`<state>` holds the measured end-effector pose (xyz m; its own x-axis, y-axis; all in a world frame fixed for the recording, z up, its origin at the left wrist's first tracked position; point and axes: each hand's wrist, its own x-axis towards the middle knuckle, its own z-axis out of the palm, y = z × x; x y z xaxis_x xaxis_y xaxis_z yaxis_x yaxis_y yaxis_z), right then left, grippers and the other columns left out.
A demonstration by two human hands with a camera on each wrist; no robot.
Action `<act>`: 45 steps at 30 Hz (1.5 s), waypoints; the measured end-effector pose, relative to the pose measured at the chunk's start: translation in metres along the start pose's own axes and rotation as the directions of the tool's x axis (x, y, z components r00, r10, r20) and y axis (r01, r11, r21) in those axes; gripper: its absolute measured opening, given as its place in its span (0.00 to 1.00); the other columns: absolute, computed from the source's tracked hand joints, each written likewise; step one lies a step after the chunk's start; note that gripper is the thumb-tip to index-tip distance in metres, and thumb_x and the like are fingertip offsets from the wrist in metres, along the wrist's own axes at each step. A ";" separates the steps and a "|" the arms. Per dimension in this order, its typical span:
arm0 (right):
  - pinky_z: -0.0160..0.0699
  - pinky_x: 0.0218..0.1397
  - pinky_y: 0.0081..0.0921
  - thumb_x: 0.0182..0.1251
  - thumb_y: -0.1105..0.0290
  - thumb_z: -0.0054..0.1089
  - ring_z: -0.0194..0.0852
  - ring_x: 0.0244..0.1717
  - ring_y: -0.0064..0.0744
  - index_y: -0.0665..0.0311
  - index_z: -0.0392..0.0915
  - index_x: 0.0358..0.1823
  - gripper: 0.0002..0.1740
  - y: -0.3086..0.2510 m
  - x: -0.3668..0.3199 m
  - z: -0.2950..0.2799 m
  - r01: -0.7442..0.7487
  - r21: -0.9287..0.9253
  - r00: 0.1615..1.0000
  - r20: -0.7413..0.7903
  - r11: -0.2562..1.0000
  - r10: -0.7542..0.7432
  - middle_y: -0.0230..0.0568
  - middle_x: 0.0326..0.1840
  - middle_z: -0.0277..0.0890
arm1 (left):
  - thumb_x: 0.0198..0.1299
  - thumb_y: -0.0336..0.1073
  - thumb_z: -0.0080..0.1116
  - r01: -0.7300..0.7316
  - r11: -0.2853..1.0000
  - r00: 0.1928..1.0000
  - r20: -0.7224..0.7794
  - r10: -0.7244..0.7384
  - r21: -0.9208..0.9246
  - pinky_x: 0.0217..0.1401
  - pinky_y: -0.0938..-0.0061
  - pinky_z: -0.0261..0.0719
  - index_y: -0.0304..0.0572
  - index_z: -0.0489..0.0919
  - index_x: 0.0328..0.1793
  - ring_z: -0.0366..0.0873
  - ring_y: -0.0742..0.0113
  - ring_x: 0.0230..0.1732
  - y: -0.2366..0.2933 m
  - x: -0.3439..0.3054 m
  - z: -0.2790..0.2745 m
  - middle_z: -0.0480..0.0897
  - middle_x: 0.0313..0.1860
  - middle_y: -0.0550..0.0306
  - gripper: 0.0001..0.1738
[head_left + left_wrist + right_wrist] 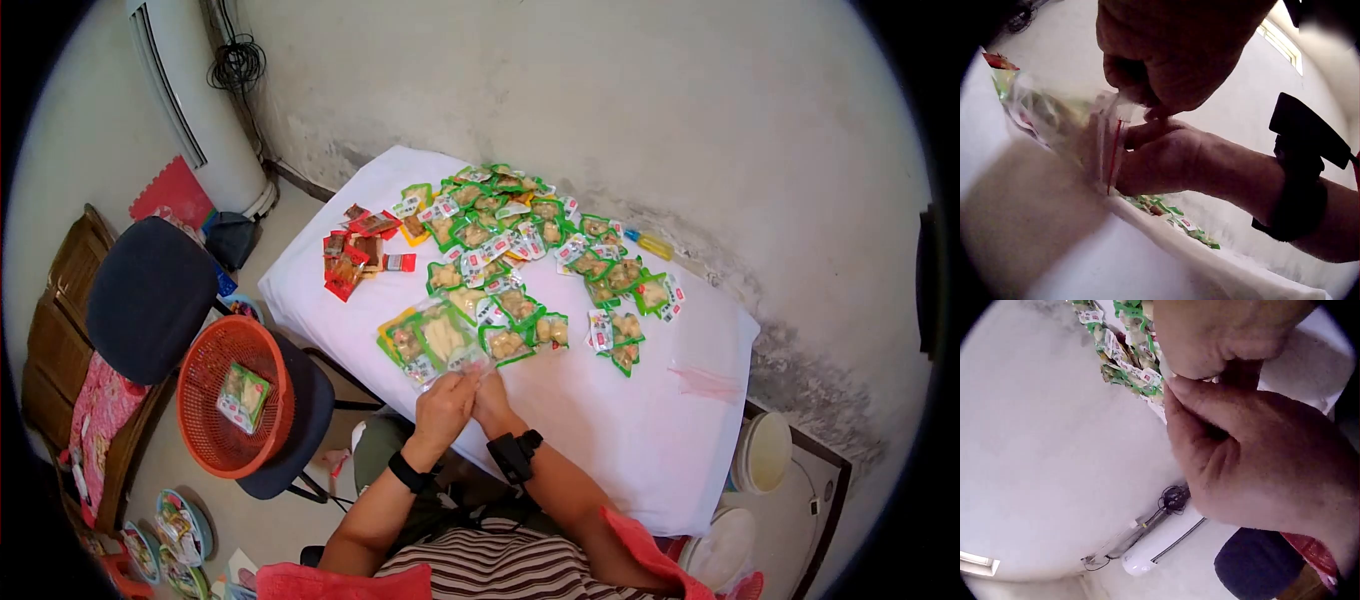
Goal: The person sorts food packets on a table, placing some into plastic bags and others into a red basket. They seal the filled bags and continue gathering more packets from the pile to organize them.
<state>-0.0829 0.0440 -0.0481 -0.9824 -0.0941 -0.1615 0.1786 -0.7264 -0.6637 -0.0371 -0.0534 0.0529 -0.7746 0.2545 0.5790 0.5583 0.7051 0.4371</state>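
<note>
Side by side at the front of the table, my left hand and right hand pinch the mouth of a clear zip bag. A red line runs along the bag's mouth in the left wrist view. Inside the bag lie green-edged snack packets and a yellow-edged one, pointing away from me. The fingertips of both hands meet at the bag's edge, and the right wrist view mostly hides the bag behind them.
Green-and-white snack packets are heaped across the white-covered table, with red packets at its left. An orange basket holding a filled bag rests on a chair to the left. White buckets stand at the right.
</note>
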 end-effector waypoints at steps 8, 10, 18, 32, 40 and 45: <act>0.77 0.51 0.32 0.68 0.69 0.53 0.74 0.49 0.39 0.67 0.63 0.55 0.18 -0.012 -0.007 0.036 -0.123 0.316 0.974 -0.141 0.941 0.174 0.43 0.47 0.72 | 0.54 0.33 0.62 0.043 0.999 0.998 0.044 -0.042 -0.022 0.28 0.66 0.76 0.49 0.82 0.48 0.77 0.54 0.29 0.002 0.005 -0.009 0.75 0.27 0.53 0.14; 0.76 0.53 0.32 0.68 0.67 0.54 0.73 0.51 0.39 0.66 0.62 0.56 0.19 -0.016 -0.008 0.042 -0.181 0.365 0.961 -0.132 0.913 0.243 0.45 0.51 0.72 | 0.54 0.33 0.62 0.054 0.998 0.998 0.042 -0.052 -0.026 0.29 0.65 0.76 0.48 0.82 0.48 0.78 0.53 0.29 0.001 0.004 -0.011 0.76 0.28 0.53 0.14; 0.75 0.51 0.25 0.67 0.65 0.55 0.75 0.49 0.29 0.62 0.68 0.51 0.15 -0.027 -0.019 -0.010 -0.065 -0.583 0.972 0.145 0.810 0.183 0.44 0.50 0.74 | 0.50 0.35 0.64 0.076 0.996 0.993 0.089 -0.071 -0.052 0.34 0.67 0.77 0.46 0.80 0.51 0.77 0.54 0.35 0.002 -0.002 -0.029 0.77 0.33 0.53 0.19; 0.69 0.46 0.37 0.57 0.76 0.48 0.68 0.43 0.43 0.66 0.75 0.46 0.15 -0.090 -0.032 -0.017 0.617 -0.660 0.677 0.723 -0.428 -0.137 0.42 0.38 0.69 | 0.49 0.30 0.60 -0.097 0.976 0.986 0.152 0.068 0.195 0.38 0.66 0.76 0.42 0.77 0.47 0.76 0.56 0.38 -0.040 -0.060 -0.018 0.77 0.40 0.54 0.17; 0.72 0.41 0.35 0.58 0.75 0.55 0.70 0.40 0.45 0.65 0.77 0.35 0.05 -0.131 -0.031 0.027 0.649 -0.685 0.646 0.726 -0.331 -0.237 0.44 0.34 0.70 | 0.51 0.26 0.55 -0.179 0.961 0.984 0.044 0.174 0.212 0.32 0.63 0.75 0.44 0.78 0.38 0.76 0.53 0.33 -0.038 0.040 -0.105 0.73 0.28 0.53 0.08; 0.72 0.40 0.29 0.58 0.71 0.60 0.73 0.39 0.40 0.68 0.77 0.32 0.06 -0.207 -0.052 0.077 0.669 -0.742 0.648 0.611 -0.043 -0.454 0.42 0.35 0.72 | 0.53 0.26 0.56 -0.290 0.949 0.955 -0.029 0.296 0.121 0.32 0.63 0.74 0.40 0.78 0.36 0.76 0.50 0.30 -0.001 0.115 -0.147 0.75 0.30 0.52 0.04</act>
<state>-0.0732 0.1466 0.1542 -0.7512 -0.1472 0.6435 -0.6247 0.4735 -0.6209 -0.0831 -0.1219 0.2199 -0.5659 0.4319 0.7023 0.7189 0.6756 0.1637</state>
